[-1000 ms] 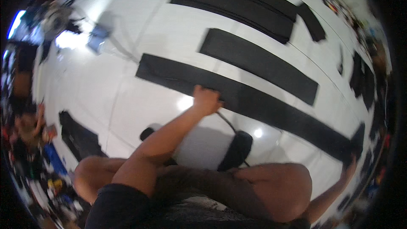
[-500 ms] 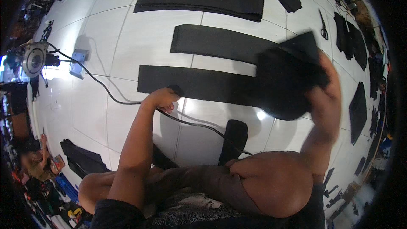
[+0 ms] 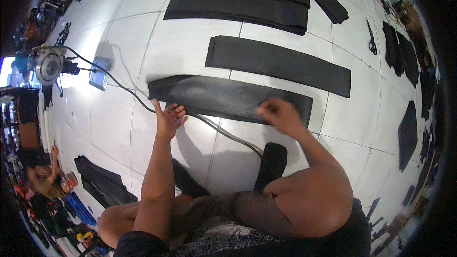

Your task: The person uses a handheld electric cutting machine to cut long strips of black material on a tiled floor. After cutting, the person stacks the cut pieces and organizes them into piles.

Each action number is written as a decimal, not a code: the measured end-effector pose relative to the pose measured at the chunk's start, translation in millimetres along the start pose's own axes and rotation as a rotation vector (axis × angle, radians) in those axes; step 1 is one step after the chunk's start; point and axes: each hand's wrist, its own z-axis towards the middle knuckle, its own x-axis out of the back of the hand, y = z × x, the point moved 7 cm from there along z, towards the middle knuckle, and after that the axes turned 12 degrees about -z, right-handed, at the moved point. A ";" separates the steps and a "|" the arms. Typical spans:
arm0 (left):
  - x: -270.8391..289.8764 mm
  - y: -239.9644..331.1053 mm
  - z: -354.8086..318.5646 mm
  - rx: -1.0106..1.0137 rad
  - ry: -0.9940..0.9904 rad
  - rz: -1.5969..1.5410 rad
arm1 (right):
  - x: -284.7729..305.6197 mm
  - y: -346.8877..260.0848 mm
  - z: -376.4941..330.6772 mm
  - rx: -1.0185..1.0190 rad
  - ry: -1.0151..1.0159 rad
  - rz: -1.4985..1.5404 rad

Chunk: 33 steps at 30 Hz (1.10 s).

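I sit on a white tiled floor. A long black fabric strip lies flat in front of me. My left hand is open, fingers spread, at the strip's near left edge, beside a black cable. My right hand is blurred, fingers loosely curled, over the strip's near right end; whether it grips the fabric is unclear.
More black strips lie farther off: one in the middle, a wider stack beyond. Scissors lie at the far right. A power strip and a round power tool sit left. Another person sits at the lower left.
The black fabric piece my right hand held up is now lying flat on the floor. My right hand has come down to its right end; my left hand has opened at its left edge.
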 end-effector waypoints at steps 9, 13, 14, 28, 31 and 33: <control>4.9 -6.5 34.2 -0.076 0.347 0.425 | 39.5 157.0 -40.1 -0.427 0.516 0.027; -28.1 -14.0 36.9 -0.218 0.203 0.135 | 42.5 182.4 -35.8 -0.469 0.487 0.134; -29.3 -14.0 37.7 -0.279 0.164 0.186 | 45.1 169.6 -33.9 -0.365 0.572 0.084; -33.1 -38.3 54.7 -0.078 -0.065 -0.099 | 85.7 189.8 30.3 -0.258 -0.055 -0.333; -37.1 -35.4 49.3 -0.079 -0.072 -0.072 | 95.5 165.3 28.1 -0.237 -0.079 -0.145; -47.3 -38.4 48.3 -0.081 -0.087 -0.083 | 97.8 182.0 29.0 -0.168 -0.014 -0.196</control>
